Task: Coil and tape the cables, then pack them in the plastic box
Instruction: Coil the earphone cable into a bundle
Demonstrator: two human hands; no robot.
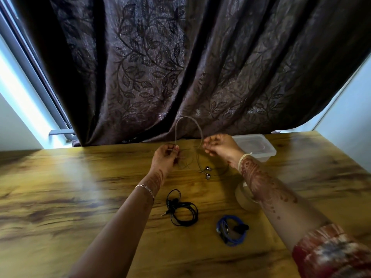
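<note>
Grey earphone cable [188, 117] arches between the left hand [165, 157] and right hand [217, 146], whose fingers pinch it above the bench [80, 187], earbuds [207, 171] lying below. Coiling step, I judge; next it needs tighter loops, then the tape roll [244, 197].

One grey cable [188, 116], one black cable [173, 202], one blue cable [220, 227], one tape roll [242, 197] and one box [261, 151] are showing.

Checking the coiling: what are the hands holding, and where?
Left hand and right hand each pinch the grey earphone cable mid-cord, a loop arching between them.
</note>
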